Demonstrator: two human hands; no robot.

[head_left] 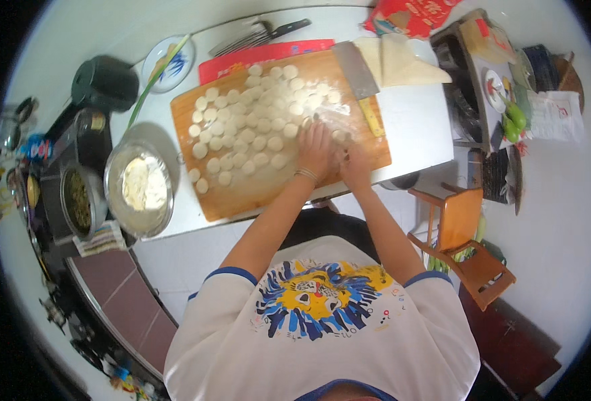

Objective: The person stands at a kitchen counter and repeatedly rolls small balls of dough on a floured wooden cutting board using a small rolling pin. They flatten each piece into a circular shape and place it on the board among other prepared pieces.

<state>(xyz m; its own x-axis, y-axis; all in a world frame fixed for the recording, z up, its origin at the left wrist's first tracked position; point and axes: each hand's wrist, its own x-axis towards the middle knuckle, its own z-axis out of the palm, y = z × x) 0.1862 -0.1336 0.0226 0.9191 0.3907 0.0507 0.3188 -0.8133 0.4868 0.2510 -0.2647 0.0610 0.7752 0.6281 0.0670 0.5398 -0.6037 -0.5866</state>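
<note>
A wooden board [262, 197] dusted with flour carries many small round dough pieces [259, 143], most of them flattened discs. My left hand [316, 146] lies on the board at the right edge of these pieces, fingers stretched forward and palm down. Close beside it, my right hand [356, 166] rests near the board's front right edge with its fingers curled. What those fingers hold, if anything, is hidden. One dough piece [339, 136] sits just ahead of the right hand. A cleaver [357, 70] with a yellow handle lies along the board's right side.
On the left stand a steel bowl [164, 205] with white dough or flour, a bowl of dark filling [77, 200] and a dark green pot [105, 83]. A plate [175, 73] with a green onion lies behind. A folded cloth [402, 60] is at right, above a wooden chair [460, 220].
</note>
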